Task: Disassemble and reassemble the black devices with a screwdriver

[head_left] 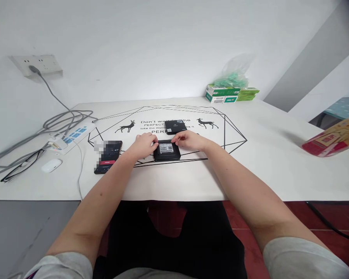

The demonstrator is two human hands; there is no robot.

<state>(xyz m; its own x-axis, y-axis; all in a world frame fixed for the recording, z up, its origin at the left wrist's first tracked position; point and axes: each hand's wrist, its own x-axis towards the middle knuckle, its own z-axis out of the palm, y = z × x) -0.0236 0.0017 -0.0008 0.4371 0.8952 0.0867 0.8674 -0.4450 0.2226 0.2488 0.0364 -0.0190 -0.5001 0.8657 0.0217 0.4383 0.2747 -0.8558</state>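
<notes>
A black rectangular case (pixel 166 155) with a white printed label inside lies on the white table in front of me. My left hand (pixel 145 145) is at its upper left corner, fingers bent together against the edge. At its upper right corner is my right hand (pixel 188 140), with thumb and fingertips closed on the far edge. Just beyond the case lies a flat black square piece (pixel 175 126) with a small light label, near my right fingers. What the fingertips press on is partly hidden.
On the left are a phone (pixel 108 157), a white earphone case (pixel 51 165), glasses (pixel 20 170) and a power strip (pixel 77 135) with grey cables. Green boxes (pixel 222 93) stand at the back, a red and yellow package (pixel 331 137) at the right.
</notes>
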